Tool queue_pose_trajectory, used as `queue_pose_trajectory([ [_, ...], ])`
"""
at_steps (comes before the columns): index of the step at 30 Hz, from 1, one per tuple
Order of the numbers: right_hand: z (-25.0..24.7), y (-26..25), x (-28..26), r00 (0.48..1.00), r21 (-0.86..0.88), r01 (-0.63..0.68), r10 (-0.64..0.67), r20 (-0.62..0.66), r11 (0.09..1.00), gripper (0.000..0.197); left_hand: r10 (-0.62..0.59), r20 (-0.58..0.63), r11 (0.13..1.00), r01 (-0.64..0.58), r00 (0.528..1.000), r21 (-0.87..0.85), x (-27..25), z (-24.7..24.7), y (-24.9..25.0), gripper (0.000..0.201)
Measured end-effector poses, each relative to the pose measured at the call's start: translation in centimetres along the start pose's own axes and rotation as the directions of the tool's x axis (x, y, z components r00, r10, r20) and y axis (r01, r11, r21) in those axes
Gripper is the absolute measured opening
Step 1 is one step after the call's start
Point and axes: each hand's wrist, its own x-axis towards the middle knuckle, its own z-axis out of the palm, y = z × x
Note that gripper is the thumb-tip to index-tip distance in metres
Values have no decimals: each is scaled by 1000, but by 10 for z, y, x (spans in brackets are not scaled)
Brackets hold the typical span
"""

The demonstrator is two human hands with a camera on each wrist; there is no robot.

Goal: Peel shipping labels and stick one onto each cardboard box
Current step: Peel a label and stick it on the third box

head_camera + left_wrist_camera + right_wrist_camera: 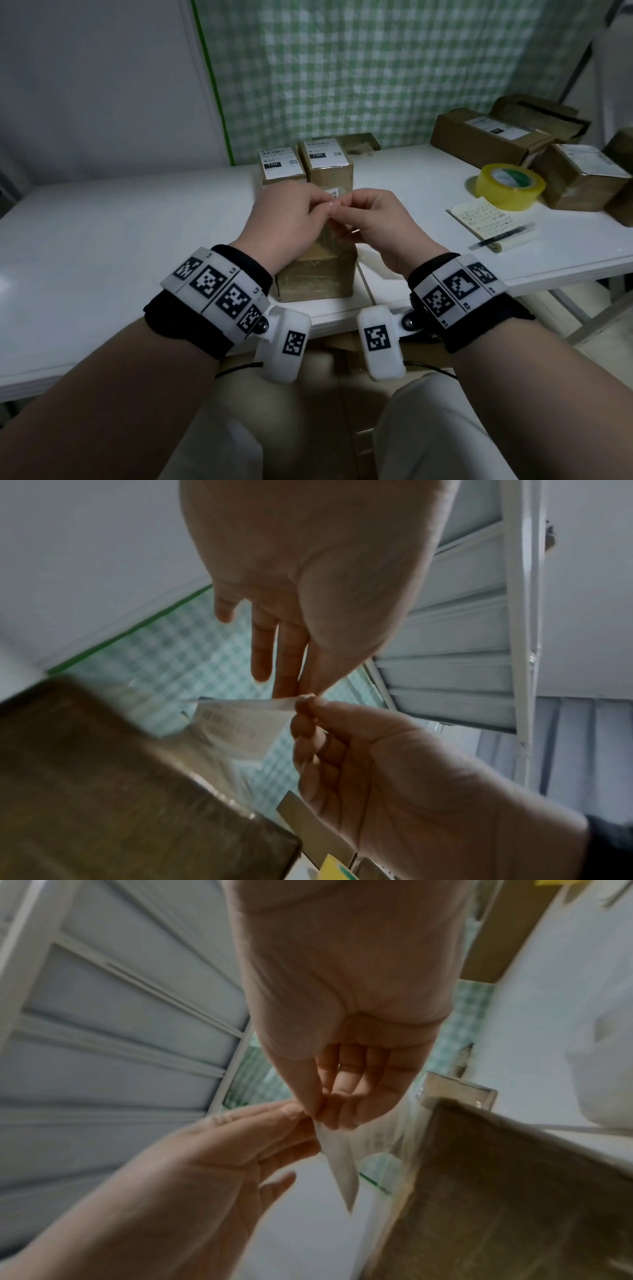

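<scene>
A white shipping label (pixel 236 723) with printed text hangs between my two hands, above a brown taped cardboard box (pixel 317 274) that stands at the table's near edge. My left hand (pixel 325 205) pinches the label's top corner between thumb and forefinger. My right hand (pixel 344 208) pinches the same corner from the other side, its fingertips touching the left hand's. In the right wrist view a thin white layer of the label (pixel 342 1167) hangs down to a point beside the box (pixel 496 1191). In the head view my fingers hide most of the label.
Two boxes bearing labels (pixel 282 164) (pixel 327 157) stand behind the near box on the white table (pixel 137 222). To the right lie a yellow tape roll (pixel 510 186), a notepad with a pen (pixel 486 222), and more cardboard boxes (pixel 486 137) (pixel 582 174).
</scene>
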Motion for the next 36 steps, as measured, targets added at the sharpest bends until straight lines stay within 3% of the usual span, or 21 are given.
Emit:
queue_pose_trajectory([
  [9, 5, -7, 10, 977, -357, 164, -202, -74, 920, 24, 8, -86, 992, 3, 996, 124, 8, -2, 5, 22],
  [20, 11, -11, 8, 967, -341, 184, -233, -107, 922, 14, 32, -162, 991, -11, 986, 135, 5, 0, 7, 19],
  [26, 11, -14, 6, 971, -252, 177, -211, -116, 951, 21, 2, -192, 1000, -2, 981, 0, 2, -2, 10, 18],
  [30, 14, -16, 6, 964, -352, 180, -236, -121, 918, 28, -8, -190, 1000, 7, 982, -8, 1, 0, 9, 18],
  [36, 12, -17, 6, 961, -394, 182, -247, -121, 901, 23, -10, -175, 999, 3, 984, -44, 3, 1, 8, 16],
])
